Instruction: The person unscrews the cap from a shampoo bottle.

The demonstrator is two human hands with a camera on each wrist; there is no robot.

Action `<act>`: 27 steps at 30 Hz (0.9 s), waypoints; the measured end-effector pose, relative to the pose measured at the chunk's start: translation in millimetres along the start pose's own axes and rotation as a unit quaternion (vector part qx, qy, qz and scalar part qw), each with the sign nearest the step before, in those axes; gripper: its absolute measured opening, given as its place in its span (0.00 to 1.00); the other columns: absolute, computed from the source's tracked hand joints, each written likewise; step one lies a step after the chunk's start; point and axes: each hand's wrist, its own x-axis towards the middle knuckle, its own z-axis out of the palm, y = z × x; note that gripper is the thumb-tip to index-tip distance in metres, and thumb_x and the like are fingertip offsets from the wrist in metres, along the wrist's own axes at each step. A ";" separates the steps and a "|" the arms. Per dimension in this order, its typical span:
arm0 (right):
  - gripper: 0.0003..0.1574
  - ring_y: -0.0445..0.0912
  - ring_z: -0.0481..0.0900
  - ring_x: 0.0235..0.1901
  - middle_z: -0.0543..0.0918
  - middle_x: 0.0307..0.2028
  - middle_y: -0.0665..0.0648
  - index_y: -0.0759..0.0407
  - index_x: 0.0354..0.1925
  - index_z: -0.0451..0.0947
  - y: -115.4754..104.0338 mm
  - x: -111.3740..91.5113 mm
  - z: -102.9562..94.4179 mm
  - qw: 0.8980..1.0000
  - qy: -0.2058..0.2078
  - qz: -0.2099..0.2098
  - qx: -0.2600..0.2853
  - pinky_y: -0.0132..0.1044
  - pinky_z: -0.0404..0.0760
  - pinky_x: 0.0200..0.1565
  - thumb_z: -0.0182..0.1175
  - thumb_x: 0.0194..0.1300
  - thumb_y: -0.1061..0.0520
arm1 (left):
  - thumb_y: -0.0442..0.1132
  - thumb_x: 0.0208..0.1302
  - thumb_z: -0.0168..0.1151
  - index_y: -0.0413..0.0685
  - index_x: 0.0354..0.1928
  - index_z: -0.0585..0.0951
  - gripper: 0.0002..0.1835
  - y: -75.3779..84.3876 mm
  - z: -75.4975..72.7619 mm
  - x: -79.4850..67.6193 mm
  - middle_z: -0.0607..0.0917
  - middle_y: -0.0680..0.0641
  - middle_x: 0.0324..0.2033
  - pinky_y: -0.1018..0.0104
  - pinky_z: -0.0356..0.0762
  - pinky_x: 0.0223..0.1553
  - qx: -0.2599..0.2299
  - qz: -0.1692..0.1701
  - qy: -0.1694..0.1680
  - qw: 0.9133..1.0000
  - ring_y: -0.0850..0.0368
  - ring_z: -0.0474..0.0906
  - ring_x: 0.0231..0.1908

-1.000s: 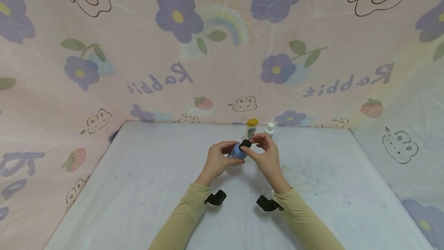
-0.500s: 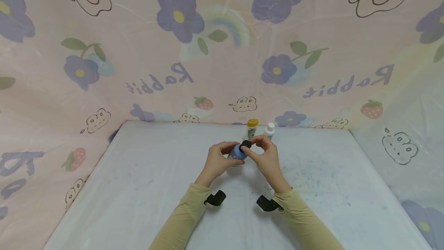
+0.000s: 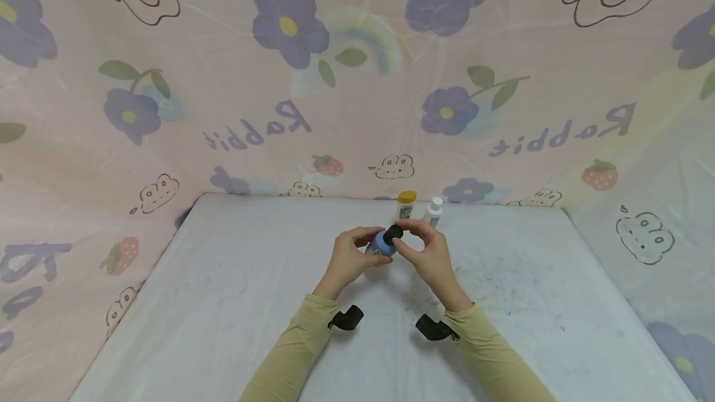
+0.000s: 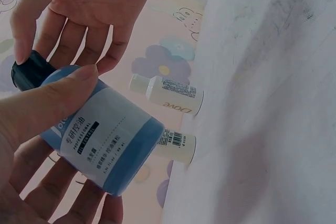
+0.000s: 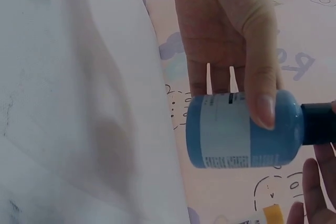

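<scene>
My left hand (image 3: 347, 258) grips a blue bottle (image 4: 113, 135) with a pale printed label, thumb on one side and fingers round the other. The bottle is tilted, held above the table, its black cap (image 4: 32, 69) pointing up toward the right hand in the head view. Thumb and fingers of my right hand (image 3: 430, 257) pinch that cap. In the left wrist view, one right fingertip lies on the cap's end. The right wrist view shows the cap (image 5: 317, 124) on the bottle's neck, with the right hand's fingers cut off at the frame edge.
Behind the hands stand a white bottle (image 3: 433, 211) marked Dove and a pale bottle with a yellow cap (image 3: 406, 197), side by side near the back of the white-covered table (image 3: 251, 303). A printed pink curtain (image 3: 357, 98) hangs behind and at both sides.
The right hand's fingers have shifted slightly round the cap, and the right wrist has edged a little to the right. The left hand and the bottle stay almost in place.
</scene>
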 end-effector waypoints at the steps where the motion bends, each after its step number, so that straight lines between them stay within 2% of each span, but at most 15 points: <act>1: 0.19 0.53 0.74 0.52 0.80 0.49 0.65 0.71 0.50 0.78 0.2 -0.3 -0.2 1.000 -0.003 0.000 0.004 0.51 0.67 0.57 0.65 0.59 0.67 | 0.37 0.41 0.80 0.51 0.52 0.83 0.30 0.2 -0.1 -0.4 0.84 0.53 0.45 0.59 0.76 0.51 -0.001 0.001 0.000 1.000 0.59 0.79 0.45; 7: 0.21 0.51 0.73 0.55 0.79 0.51 0.67 0.72 0.52 0.76 1.1 -0.2 0.0 0.999 -0.013 -0.008 0.037 0.57 0.64 0.60 0.63 0.60 0.69 | 0.36 0.42 0.80 0.47 0.53 0.82 0.30 1.1 -0.5 -1.1 0.83 0.52 0.46 0.64 0.76 0.51 -0.002 0.001 0.002 1.000 0.59 0.79 0.46; 11: 0.22 0.52 0.74 0.54 0.79 0.51 0.68 0.73 0.52 0.75 0.9 0.5 2.4 0.999 -0.001 -0.007 0.049 0.50 0.67 0.60 0.65 0.59 0.69 | 0.36 0.43 0.80 0.46 0.53 0.82 0.30 2.0 -0.5 -1.6 0.83 0.51 0.47 0.61 0.76 0.52 0.000 0.002 0.003 1.000 0.57 0.79 0.47; 15: 0.25 0.51 0.75 0.51 0.77 0.49 0.71 0.72 0.52 0.73 0.5 1.4 7.3 0.998 0.032 0.015 0.058 0.44 0.68 0.57 0.68 0.57 0.67 | 0.36 0.43 0.80 0.47 0.53 0.82 0.30 3.1 0.5 -2.6 0.83 0.50 0.47 0.58 0.76 0.52 -0.005 -0.013 0.006 1.000 0.56 0.79 0.47; 21: 0.25 0.54 0.74 0.47 0.76 0.44 0.71 0.74 0.48 0.72 1.6 1.7 12.2 0.993 0.084 0.040 0.069 0.55 0.65 0.57 0.70 0.55 0.67 | 0.32 0.43 0.79 0.44 0.54 0.82 0.31 6.6 2.3 -5.1 0.82 0.44 0.49 0.50 0.74 0.53 -0.022 -0.023 0.011 0.999 0.48 0.79 0.48; 22: 0.24 0.54 0.74 0.46 0.76 0.43 0.70 0.73 0.47 0.72 1.6 1.5 12.4 0.993 0.089 0.041 0.067 0.54 0.66 0.56 0.70 0.54 0.67 | 0.31 0.43 0.78 0.41 0.54 0.81 0.31 8.3 2.3 -5.3 0.82 0.42 0.49 0.47 0.74 0.53 -0.025 -0.023 0.010 0.999 0.45 0.78 0.49; 27: 0.25 0.55 0.73 0.45 0.77 0.41 0.70 0.74 0.47 0.72 1.5 0.7 12.9 0.992 0.102 0.041 0.065 0.44 0.67 0.53 0.71 0.54 0.65 | 0.26 0.45 0.76 0.32 0.53 0.79 0.29 37.4 -2.5 -11.7 0.81 0.34 0.48 0.41 0.72 0.53 -0.030 -0.018 0.003 0.999 0.38 0.77 0.48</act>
